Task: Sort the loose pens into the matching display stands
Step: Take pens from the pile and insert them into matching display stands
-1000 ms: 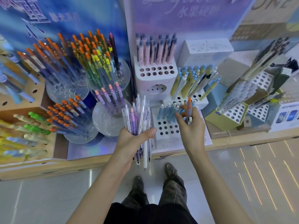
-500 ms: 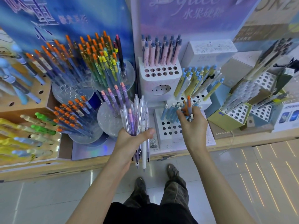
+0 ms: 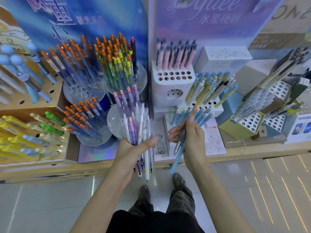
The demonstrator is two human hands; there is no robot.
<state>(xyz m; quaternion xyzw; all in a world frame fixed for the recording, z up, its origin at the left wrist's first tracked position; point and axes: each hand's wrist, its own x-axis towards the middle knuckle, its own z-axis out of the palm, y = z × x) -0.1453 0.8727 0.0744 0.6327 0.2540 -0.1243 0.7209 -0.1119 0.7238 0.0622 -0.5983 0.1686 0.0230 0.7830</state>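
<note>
My left hand (image 3: pixel 134 151) grips a thick bundle of loose pens (image 3: pixel 137 125), mostly clear and purple, their tips hanging below my fist. My right hand (image 3: pixel 188 137) holds a few pens (image 3: pixel 180 147), among them a light blue one and an orange-capped one, in front of the white perforated stand (image 3: pixel 166 125) with light blue pens. To the left is a clear round stand (image 3: pixel 114 121) carrying purple pens with pink caps. Clear stands with orange-capped pens (image 3: pixel 80 115) stand further left.
A white cube stand of pink pens (image 3: pixel 173 61) sits behind, a stand of yellow-and-blue pens (image 3: pixel 207 88) to its right. Green and white perforated boxes (image 3: pixel 247 123) fill the right. A wooden rack (image 3: pixel 25 142) of yellow and green pens lies left. The shelf edge (image 3: pixel 84 169) runs below.
My right hand has drawn back from the blue-pen stand toward me, and its pens now slant downward. The left hand keeps its bundle in about the same place.
</note>
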